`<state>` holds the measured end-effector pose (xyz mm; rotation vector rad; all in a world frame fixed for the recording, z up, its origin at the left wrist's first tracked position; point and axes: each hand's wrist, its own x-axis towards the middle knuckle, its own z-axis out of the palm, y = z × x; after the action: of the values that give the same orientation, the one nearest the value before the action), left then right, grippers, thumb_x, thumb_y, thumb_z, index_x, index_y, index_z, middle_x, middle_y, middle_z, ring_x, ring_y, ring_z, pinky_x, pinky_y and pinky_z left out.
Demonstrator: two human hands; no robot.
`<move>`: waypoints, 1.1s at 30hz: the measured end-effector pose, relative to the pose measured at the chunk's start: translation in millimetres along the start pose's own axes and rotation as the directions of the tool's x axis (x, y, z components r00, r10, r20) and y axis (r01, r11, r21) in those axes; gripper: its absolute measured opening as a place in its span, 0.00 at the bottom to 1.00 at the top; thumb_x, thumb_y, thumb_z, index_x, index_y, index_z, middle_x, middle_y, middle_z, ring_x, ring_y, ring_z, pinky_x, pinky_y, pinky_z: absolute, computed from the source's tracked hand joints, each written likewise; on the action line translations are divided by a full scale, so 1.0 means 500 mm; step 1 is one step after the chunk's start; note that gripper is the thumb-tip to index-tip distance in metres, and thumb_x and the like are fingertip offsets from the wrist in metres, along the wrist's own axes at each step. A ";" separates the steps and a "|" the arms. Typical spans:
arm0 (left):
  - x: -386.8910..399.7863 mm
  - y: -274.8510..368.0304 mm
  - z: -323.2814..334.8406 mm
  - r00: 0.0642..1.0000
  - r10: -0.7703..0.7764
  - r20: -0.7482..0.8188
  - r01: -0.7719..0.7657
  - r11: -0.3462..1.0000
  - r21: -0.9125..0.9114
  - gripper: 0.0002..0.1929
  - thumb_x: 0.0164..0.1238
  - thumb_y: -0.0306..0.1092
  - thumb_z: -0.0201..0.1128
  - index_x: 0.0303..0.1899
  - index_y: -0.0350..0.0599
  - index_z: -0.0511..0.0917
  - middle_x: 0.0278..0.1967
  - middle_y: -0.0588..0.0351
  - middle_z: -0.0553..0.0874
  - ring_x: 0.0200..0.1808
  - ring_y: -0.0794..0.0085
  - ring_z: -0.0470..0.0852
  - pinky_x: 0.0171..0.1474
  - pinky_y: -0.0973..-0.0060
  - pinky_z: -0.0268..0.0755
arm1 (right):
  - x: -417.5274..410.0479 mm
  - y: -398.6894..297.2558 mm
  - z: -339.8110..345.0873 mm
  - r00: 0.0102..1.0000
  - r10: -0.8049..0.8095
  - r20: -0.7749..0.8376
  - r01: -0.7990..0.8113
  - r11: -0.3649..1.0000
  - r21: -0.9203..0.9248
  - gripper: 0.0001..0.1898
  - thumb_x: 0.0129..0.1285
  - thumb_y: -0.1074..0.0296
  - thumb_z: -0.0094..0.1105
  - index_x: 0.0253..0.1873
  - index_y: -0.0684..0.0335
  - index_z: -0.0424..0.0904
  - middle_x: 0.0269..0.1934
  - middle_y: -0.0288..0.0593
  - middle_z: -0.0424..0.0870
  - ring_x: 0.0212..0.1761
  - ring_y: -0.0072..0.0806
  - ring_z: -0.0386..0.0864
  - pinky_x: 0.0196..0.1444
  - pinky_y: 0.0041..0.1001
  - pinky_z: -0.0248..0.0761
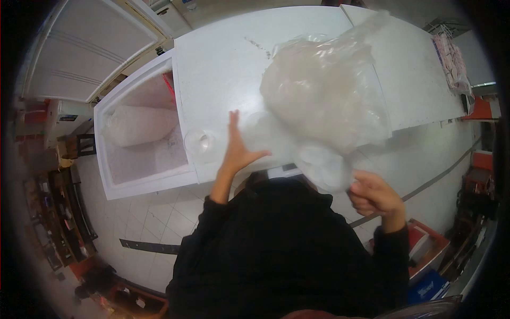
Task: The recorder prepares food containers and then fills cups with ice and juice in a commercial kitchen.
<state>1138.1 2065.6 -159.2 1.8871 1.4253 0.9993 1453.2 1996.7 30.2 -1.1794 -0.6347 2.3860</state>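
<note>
My right hand (pixel 372 193) grips the edge of a blurred, translucent plastic piece (pixel 324 165); whether it is a cup, a lid or part of a bag, I cannot tell. Fingers and thumb spread wide, my left hand (pixel 241 147) is empty over the front of a white freezer top (pixel 215 79). Just left of it is a clear round plastic cup or lid (pixel 200 141). A large clear plastic bag (pixel 318 91), bulging with pale contents, lies beyond my right hand. Between that bag and my left hand, another translucent shape (pixel 265 131) is too blurred to name.
At the left, an open chest freezer section (pixel 145 171) with frosted walls holds a white wrapped bundle (pixel 141 125). A packet of pink-and-white items (pixel 452 63) hangs at the far right end. Tiled floor (pixel 171 217) and a red-edged crate (pixel 428 243) are below.
</note>
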 end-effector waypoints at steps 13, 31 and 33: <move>0.002 -0.083 0.040 0.994 0.047 0.102 -0.017 0.960 -0.279 0.61 0.40 0.33 0.75 0.67 0.39 0.32 0.54 0.42 0.71 0.57 0.56 0.71 0.60 0.66 0.64 | 0.253 0.084 0.141 0.719 -0.655 -0.231 -0.194 0.131 -0.972 0.19 0.61 0.70 0.50 0.56 0.71 0.65 0.30 0.60 0.78 0.32 0.53 0.78 0.34 0.43 0.69; 0.119 0.311 0.078 0.820 0.477 0.317 -0.544 0.823 0.166 0.47 0.38 0.58 0.71 0.59 0.37 0.64 0.46 0.46 0.79 0.51 0.56 0.76 0.68 0.56 0.46 | 0.222 -0.179 -0.158 0.759 -0.648 0.072 -0.272 -0.415 -0.868 0.09 0.52 0.71 0.54 0.38 0.58 0.81 0.29 0.49 0.81 0.30 0.43 0.80 0.32 0.38 0.72; 0.092 0.265 0.085 0.790 0.102 0.604 -0.476 0.723 0.501 0.33 0.42 0.39 0.68 0.55 0.42 0.71 0.34 0.52 0.79 0.41 0.65 0.77 0.61 0.60 0.55 | 0.229 -0.211 -0.156 0.823 -0.567 0.022 -0.329 -0.509 -0.795 0.08 0.51 0.70 0.54 0.35 0.59 0.82 0.28 0.48 0.82 0.29 0.41 0.81 0.31 0.37 0.72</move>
<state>1251.8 2073.7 -66.9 2.6855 1.1864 0.0036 1468.1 2161.1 -25.0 -1.8147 -2.7975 0.0863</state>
